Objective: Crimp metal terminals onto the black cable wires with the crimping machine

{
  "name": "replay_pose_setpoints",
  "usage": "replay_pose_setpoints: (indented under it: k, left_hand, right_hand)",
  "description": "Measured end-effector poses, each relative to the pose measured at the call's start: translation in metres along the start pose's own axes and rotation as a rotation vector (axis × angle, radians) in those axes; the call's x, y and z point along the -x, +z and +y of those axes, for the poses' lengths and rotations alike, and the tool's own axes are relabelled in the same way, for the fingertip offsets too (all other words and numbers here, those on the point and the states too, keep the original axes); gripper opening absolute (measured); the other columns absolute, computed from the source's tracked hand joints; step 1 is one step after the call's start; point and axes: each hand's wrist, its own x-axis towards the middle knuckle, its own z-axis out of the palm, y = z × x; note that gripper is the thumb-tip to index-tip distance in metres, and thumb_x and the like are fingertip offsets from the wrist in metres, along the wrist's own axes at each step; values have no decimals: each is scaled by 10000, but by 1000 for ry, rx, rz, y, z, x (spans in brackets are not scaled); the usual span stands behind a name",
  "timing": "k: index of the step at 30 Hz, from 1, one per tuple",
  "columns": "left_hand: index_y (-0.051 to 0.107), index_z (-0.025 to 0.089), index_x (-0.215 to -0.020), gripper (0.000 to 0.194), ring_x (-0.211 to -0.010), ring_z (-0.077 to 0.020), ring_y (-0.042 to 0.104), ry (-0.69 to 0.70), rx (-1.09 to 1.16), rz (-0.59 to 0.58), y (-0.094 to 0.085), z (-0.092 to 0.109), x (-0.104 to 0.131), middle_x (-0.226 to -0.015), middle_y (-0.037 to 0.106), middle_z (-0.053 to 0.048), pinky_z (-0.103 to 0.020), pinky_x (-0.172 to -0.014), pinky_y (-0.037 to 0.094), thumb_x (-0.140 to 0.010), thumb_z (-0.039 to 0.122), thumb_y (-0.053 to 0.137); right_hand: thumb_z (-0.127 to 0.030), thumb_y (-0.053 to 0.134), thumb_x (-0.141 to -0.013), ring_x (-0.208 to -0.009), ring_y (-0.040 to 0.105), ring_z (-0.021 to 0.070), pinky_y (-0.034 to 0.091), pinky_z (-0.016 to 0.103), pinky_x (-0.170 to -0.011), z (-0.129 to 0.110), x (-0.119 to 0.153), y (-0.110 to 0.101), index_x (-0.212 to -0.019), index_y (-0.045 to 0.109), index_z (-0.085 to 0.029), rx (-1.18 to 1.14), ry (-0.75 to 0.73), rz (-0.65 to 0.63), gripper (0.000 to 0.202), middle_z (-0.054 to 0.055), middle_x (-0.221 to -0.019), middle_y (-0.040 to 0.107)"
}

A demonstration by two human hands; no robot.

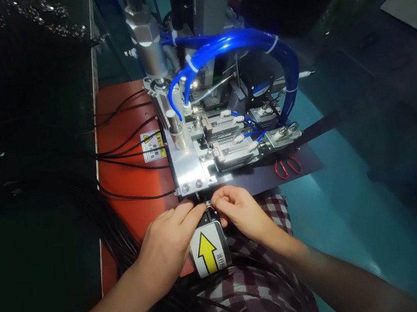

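Close to the front edge of the metal machine [187,170], my two hands meet fingertip to fingertip. Thin coloured wires [209,205], some red and pale, show in the small gap between them. My left hand [167,242] is closed, its thumb and forefinger pinched at the left side of the wires. From the other side my right hand [238,207] pinches the wires, its other fingers curled. The wire tips are tiny and partly covered by the fingers. Just below lies a white plate with a yellow arrow [206,252].
Thin black cables [133,150] cross the orange-red panel [122,185] at left; a thicker black bundle [117,230] hangs beside it. Blue air tubes [233,39] arch over the machine's cylinders. Red-handled scissors [287,167] lie at right. Checked cloth [256,290] covers the lap.
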Motion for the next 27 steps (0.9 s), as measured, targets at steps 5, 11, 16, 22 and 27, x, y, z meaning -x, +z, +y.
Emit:
replay_pose_setpoints:
  k: [5,11,16,22,27]
  left_hand:
    - [578,114,-1122,299,-593,-185,562,54,-158,-9,0,3,1,-834,637,-67,-306,-511,457,-882,89,401]
    - [568,140,-1127,297,-615,-174,570,56,-132,-4,0,0,1,-856,640,-60,-294,-533,456,-889,94,394]
    - [572,139,-1120,304,-645,-174,587,51,-115,18,2,-2,2,-860,643,-63,-286,-553,462,-882,75,395]
    - [574,135,-1122,303,-659,-182,598,40,-85,8,2,-1,3,-850,641,-60,-290,-554,471,-882,76,398]
    - [581,128,-1106,301,-657,-184,603,45,-82,12,1,-2,2,-842,643,-63,-294,-552,477,-882,71,389]
  right_hand:
    - [-183,500,-761,-395,453,86,333,207,-452,-6,-1,0,-674,532,-172,13,38,-7,93,-75,-425,493]
    - [-265,549,-778,-420,472,83,356,221,-469,-5,-2,-6,-679,541,-161,-53,48,-4,143,-60,-496,509]
    - [-358,586,-785,-462,484,102,387,236,-459,0,1,-4,-772,575,-167,68,-58,75,193,-41,-584,520]
    - [-244,504,-852,-602,510,133,412,255,-573,2,8,6,-773,567,-180,448,-366,216,120,6,-680,563]
    - [-234,456,-882,-644,517,145,407,260,-596,4,9,5,-783,538,-190,513,-375,201,136,10,-704,563]
